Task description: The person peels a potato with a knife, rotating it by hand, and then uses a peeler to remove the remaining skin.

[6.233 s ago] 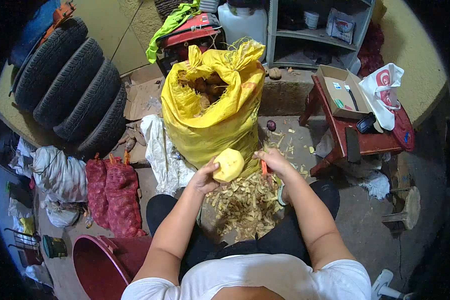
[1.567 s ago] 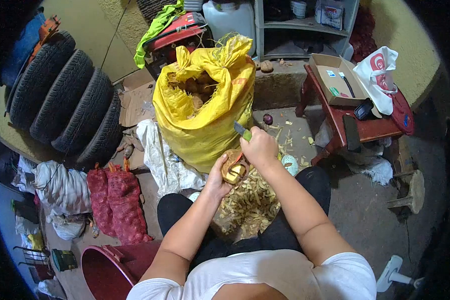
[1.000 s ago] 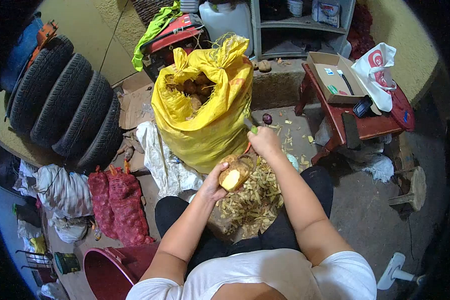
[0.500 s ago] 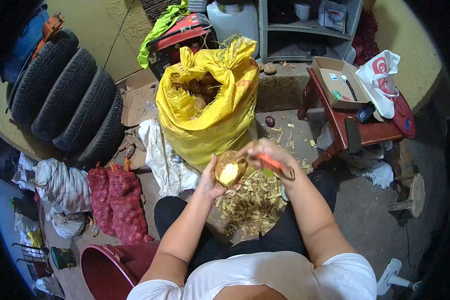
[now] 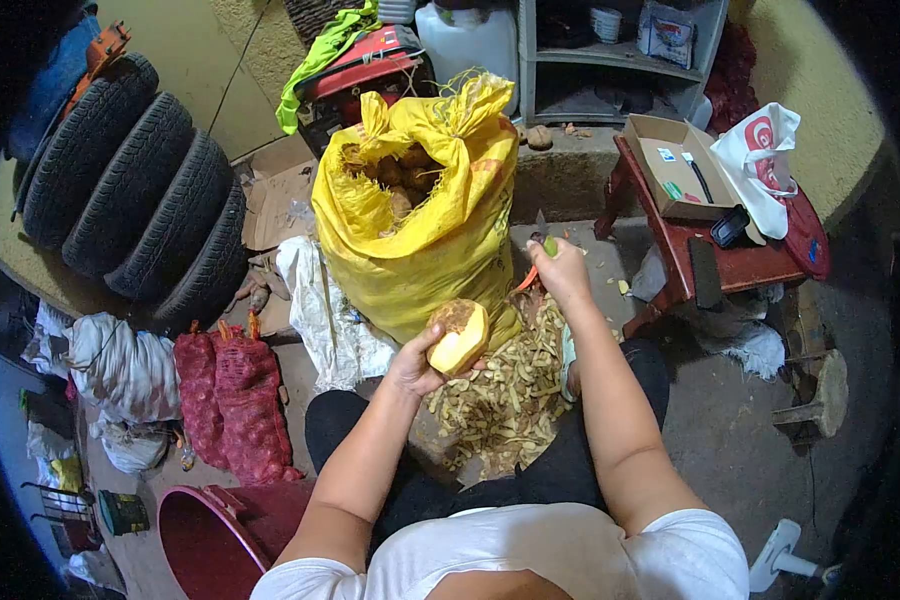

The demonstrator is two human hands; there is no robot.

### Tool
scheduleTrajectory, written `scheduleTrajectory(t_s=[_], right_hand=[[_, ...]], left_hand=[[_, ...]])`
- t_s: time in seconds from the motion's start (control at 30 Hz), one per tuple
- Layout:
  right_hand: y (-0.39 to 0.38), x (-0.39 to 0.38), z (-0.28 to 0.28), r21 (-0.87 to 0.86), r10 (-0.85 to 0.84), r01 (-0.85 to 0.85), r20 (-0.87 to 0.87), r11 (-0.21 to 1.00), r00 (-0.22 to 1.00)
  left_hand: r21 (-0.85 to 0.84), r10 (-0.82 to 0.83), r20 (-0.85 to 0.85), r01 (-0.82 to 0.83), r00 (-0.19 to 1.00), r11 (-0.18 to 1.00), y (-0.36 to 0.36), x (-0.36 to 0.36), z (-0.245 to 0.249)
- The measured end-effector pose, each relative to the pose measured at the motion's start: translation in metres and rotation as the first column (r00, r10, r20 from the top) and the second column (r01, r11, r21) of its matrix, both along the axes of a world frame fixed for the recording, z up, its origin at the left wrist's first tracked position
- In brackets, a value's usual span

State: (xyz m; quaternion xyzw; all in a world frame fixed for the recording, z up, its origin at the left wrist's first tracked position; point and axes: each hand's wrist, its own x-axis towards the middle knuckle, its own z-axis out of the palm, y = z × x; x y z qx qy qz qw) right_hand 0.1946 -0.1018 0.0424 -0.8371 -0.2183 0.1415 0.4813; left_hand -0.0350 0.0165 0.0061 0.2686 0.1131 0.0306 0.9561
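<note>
My left hand [image 5: 422,362] is wrapped round a partly peeled potato [image 5: 458,345], its pale flesh bare on the near side and brown skin left on top. To the right of it and farther forward, my right hand [image 5: 562,272] is closed on a small knife [image 5: 541,224]. The blade points away from me; green shows at its base, and an orange-red part sticks out below the fingers. Potato peelings [image 5: 500,415] lie heaped on the floor between my legs, below both hands. Just beyond the potato stands a yellow sack [image 5: 410,270] with its torn mouth open and brown potatoes [image 5: 402,178] inside.
A maroon bin [image 5: 205,540] stands at my left, near red mesh bags [image 5: 235,405] of onions. Tyres [image 5: 95,165] lean at the far left. On the right, a red-brown table [image 5: 760,262] carries a cardboard box [image 5: 675,165] and a white bag [image 5: 760,160].
My right hand has moved away from the potato, forward and right, with the knife now pointing away. The potato has turned in my left hand, showing more peeled flesh.
</note>
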Motion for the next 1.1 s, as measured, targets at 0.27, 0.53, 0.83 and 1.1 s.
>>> scheduleTrajectory(t_s=[0.27, 0.53, 0.83, 1.1], right_hand=[[0.007, -0.018, 0.012, -0.057, 0.019, -0.015, 0.062, 0.998, 0.998], [0.019, -0.034, 0.008, -0.215, 0.208, -0.227, -0.108, 0.950, 0.972], [0.019, -0.050, 0.025, -0.161, 0.182, -0.158, 0.148, 0.974, 0.972], [0.020, -0.075, 0.038, -0.006, 0.071, -0.082, 0.551, 0.997, 0.831]], left_hand=[[0.005, -0.015, 0.011, 0.015, 1.000, 1.000, -0.010, 0.006, 0.001], [-0.265, 0.074, -0.077, -0.092, 0.994, 0.960, -0.016, 0.017, 0.002], [-0.221, 0.112, 0.016, -0.105, 0.994, 0.970, -0.023, 0.019, 0.017], [-0.144, 0.234, -0.128, -0.251, 0.964, 0.957, -0.026, 0.030, 0.008]])
